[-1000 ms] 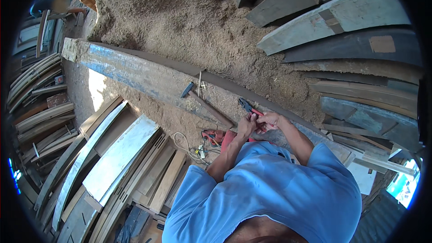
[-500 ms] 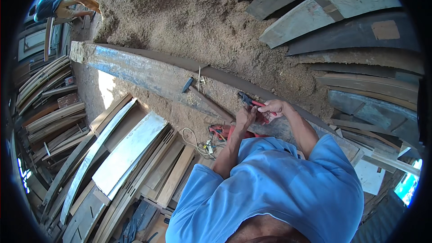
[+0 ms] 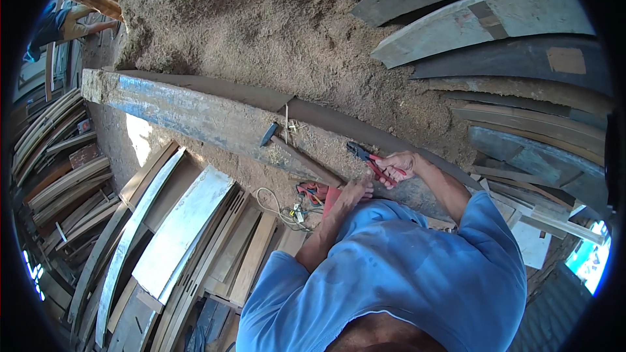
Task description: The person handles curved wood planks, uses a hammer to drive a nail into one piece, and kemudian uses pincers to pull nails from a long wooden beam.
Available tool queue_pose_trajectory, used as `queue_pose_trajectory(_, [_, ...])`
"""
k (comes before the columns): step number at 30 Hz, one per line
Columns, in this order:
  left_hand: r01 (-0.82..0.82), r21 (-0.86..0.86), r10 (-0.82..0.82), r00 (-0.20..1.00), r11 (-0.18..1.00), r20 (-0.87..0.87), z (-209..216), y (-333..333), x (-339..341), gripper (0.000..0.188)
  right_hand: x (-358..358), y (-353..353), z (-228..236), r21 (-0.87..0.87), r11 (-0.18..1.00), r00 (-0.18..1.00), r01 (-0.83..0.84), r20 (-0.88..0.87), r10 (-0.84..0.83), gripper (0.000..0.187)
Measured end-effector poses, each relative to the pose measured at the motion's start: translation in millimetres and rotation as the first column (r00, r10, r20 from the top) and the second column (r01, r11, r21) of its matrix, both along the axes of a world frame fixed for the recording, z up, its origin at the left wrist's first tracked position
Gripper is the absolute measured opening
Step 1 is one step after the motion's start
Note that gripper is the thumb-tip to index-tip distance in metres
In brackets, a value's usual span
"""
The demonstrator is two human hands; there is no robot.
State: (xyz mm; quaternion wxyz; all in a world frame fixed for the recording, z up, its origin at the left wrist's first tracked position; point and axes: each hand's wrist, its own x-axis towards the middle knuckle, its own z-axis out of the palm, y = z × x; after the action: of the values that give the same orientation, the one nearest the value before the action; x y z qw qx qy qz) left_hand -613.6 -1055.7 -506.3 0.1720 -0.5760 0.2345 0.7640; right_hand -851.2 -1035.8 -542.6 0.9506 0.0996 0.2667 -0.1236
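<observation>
My right hand (image 3: 399, 164) is closed around the red handles of a pair of pliers (image 3: 360, 152), whose dark jaws point up and left over the bench. Just below it, close to my lap, is my left hand (image 3: 357, 191) with its fingers curled in; what they hold, if anything, is hidden. A hammer (image 3: 297, 154) lies slantwise on the long worn plank bench (image 3: 189, 107), its handle end near my left hand. Beyond the hammer head, a thin light strip (image 3: 287, 117) with small light scraps lies across the bench.
A red power tool (image 3: 312, 191) with a pale cord (image 3: 270, 203) lies left of my left forearm. Wood shavings (image 3: 261, 32) cover the ground beyond the bench. Stacked boards (image 3: 182, 221) stand at left, more boards (image 3: 502, 19) at right. Another person (image 3: 62, 26) is at far left.
My left hand has come away from the pliers and dropped toward my lap. The pliers stay in my right hand, with their handles showing more. The view has shifted slightly.
</observation>
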Motion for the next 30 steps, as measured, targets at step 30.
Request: queue_pose_trajectory(30, [-0.675, 0.114, 0.682, 0.701, 0.729, -0.206, 25, 2, -57, 0.047, 36, 14, 22, 0.002, 0.994, 0.961, 0.106, -0.256, -0.102, 0.031])
